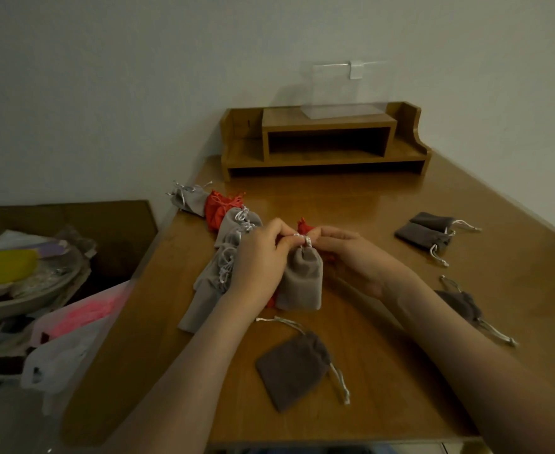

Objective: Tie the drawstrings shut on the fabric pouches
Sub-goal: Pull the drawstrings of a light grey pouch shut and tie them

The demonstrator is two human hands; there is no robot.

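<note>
A light grey fabric pouch (pixel 302 280) lies in the middle of the wooden table (pixel 384 204), its neck gathered. My left hand (pixel 259 253) and my right hand (pixel 351 257) both pinch its white drawstring (pixel 304 240) at the neck. A red pouch (pixel 305 227) peeks out just behind my fingers. To the left runs a row of grey pouches (pixel 223 267) with white cords and a red pouch (pixel 220 209). A darker brown-grey pouch (pixel 294 370) lies flat near the front edge, its cords loose.
Two dark pouches (pixel 430 232) lie at the right, another dark pouch (pixel 463 306) nearer my right forearm. A wooden shelf (pixel 325 142) with a clear box (pixel 345 90) stands at the back. Left of the table are a bowl (pixel 23 290) and plastic bags (pixel 72 339).
</note>
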